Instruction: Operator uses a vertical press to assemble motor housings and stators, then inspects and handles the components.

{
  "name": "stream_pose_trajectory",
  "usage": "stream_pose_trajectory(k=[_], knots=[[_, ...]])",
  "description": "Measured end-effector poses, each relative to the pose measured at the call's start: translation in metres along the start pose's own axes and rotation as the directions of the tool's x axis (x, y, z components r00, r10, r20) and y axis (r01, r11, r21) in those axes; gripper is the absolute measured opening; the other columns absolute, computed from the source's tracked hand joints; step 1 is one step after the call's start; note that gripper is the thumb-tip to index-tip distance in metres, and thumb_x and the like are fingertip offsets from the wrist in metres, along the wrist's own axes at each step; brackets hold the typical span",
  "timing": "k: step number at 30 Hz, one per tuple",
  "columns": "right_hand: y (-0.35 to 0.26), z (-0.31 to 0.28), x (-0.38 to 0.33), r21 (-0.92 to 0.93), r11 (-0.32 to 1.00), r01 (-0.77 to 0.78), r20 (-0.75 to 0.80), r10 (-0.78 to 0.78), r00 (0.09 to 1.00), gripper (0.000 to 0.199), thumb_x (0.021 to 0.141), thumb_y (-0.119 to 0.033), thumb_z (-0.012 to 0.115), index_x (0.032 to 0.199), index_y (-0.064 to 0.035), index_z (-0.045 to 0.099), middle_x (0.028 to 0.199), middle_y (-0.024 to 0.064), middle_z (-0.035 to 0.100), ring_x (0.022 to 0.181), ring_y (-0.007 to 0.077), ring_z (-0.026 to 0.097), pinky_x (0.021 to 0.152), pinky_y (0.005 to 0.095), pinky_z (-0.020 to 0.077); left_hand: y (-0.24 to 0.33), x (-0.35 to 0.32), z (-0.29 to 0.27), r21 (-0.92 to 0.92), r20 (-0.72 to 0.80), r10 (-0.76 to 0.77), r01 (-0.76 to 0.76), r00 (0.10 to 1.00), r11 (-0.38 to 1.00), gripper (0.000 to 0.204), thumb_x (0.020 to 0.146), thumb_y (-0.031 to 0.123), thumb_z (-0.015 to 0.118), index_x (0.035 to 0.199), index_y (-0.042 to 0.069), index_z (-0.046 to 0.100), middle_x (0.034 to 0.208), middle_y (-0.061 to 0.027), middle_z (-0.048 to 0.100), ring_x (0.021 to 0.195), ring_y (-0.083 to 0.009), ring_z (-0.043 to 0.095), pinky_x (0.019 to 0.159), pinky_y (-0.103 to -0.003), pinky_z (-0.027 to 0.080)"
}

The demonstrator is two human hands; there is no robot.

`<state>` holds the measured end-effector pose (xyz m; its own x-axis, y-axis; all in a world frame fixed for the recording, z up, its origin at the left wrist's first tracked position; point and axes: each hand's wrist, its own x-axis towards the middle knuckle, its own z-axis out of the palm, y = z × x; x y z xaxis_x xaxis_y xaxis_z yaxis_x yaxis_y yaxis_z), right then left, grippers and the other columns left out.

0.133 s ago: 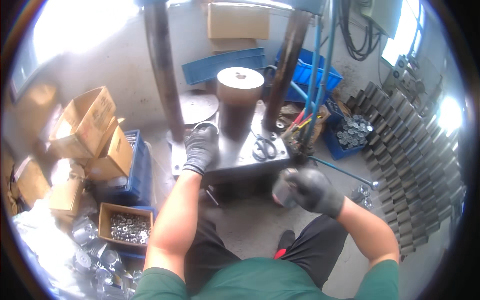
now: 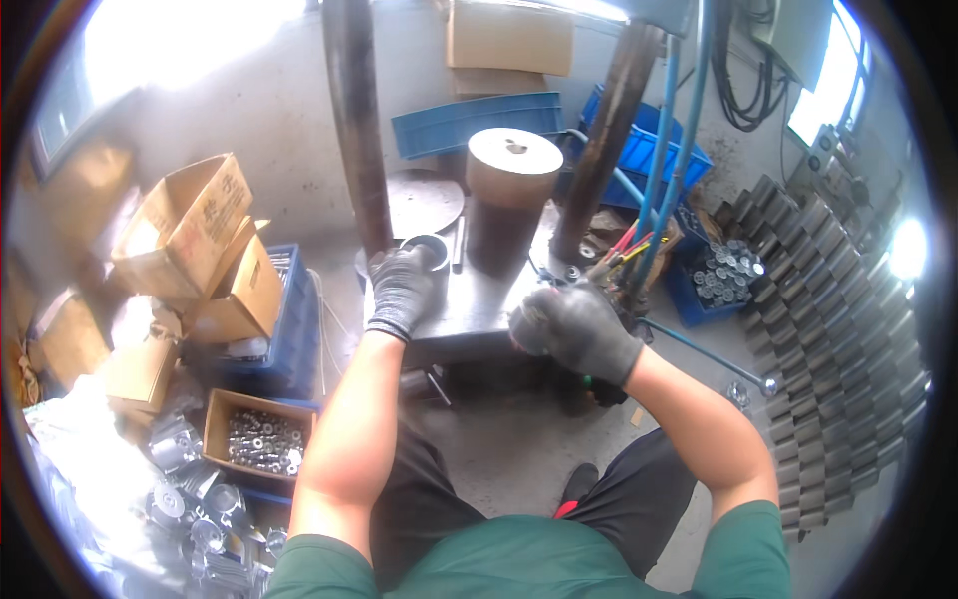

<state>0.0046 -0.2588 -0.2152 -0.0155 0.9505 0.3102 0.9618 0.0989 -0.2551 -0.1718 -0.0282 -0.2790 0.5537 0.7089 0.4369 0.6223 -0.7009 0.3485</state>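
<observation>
Landmark: steel plate (image 2: 481, 307). Right hand (image 2: 579, 324), gloved, was over its near right part, fingers curled round a round grey piece (image 2: 530, 329); blurred, so shape unclear, and can't tell whether it touched the plate. Best practice, I'd judge: hold that piece level, well back from its leading edge, so fingertips don't get trapped against the plate.

Left hand (image 2: 401, 285), gloved, was at the plate's left part, closed around a short tube (image 2: 430, 250), opening up. Steadying called for even pressure, tube square to the plate, fingers outside the rim.

Just beyond the left hand, a slim bar (image 2: 459, 245) was on the plate, between tube and thick cylinder (image 2: 511, 215); worth minding so it wouldn't roll or get knocked. Cylinder was upright on the plate's far middle: better to give knuckles room there. Past the plate's far left: round disc (image 2: 424, 205). Farthest, behind the plate: blue panel (image 2: 479, 122).
</observation>
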Motion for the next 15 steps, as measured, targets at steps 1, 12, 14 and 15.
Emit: stream_pose_trajectory(k=[1, 12, 14, 15], knots=[[0.006, 0.013, 0.017, -0.026, 1.0, 0.005, -0.033, -0.006, 0.999, 0.024, 0.094, -0.023, 0.075, 0.112, -0.0088, 0.069, 0.101, 0.0188, 0.077, 0.097, 0.0361, 0.076, 0.088, 0.0474, 0.058, -0.002, 0.001, -0.003, -0.012, 0.006, -0.002, 0.002, 1.0, 1.0, 0.019, 0.092, 0.024, 0.071, 0.106, 0.015, 0.081, 0.105, -0.0161, 0.08, 0.108, -0.0352, 0.074, 0.103, -0.05, 0.049], [0.078, 0.06, 0.056, -0.014, 0.999, 0.049, -0.084, -0.05, 0.995, 0.025, 0.092, -0.013, 0.073, 0.117, -0.0101, 0.077, 0.113, 0.015, 0.076, 0.109, 0.0356, 0.071, 0.1, 0.0483, 0.0551, 0.016, -0.014, 0.003, -0.44, -0.243, 0.156, -0.252, 0.957, 0.862, 0.027, 0.091, 0.002, 0.07, 0.117, 0.006, 0.074, 0.111, -0.0159, 0.072, 0.108, -0.0373, 0.067, 0.096, -0.047, 0.054], [0.128, 0.077, 0.042, -0.066, 0.996, -0.067, -0.13, 0.058, 0.99, 0.026, 0.093, -0.015, 0.072, 0.118, -0.0099, 0.077, 0.115, 0.0162, 0.076, 0.108, 0.0369, 0.072, 0.101, 0.0483, 0.0551, 0.025, -0.014, 0.007, -0.492, -0.116, 0.213, -0.242, 0.97, 0.837, 0.027, 0.096, 0.008, 0.07, 0.123, 0.006, 0.073, 0.117, -0.0169, 0.07, 0.117, -0.0383, 0.065, 0.104, -0.048, 0.052], [0.152, 0.085, 0.034, -0.088, 0.986, -0.139, -0.058, 0.134, 0.989, 0.027, 0.092, -0.016, 0.072, 0.117, -0.0096, 0.077, 0.117, 0.0173, 0.075, 0.106, 0.0378, 0.072, 0.1, 0.0481, 0.056, 0.032, -0.013, 0.009, -0.501, -0.117, 0.224, -0.253, 0.967, 0.828, 0.027, 0.096, 0.008, 0.07, 0.123, 0.006, 0.073, 0.117, -0.0169, 0.07, 0.117, -0.0383, 0.065, 0.104, -0.048, 0.052]])
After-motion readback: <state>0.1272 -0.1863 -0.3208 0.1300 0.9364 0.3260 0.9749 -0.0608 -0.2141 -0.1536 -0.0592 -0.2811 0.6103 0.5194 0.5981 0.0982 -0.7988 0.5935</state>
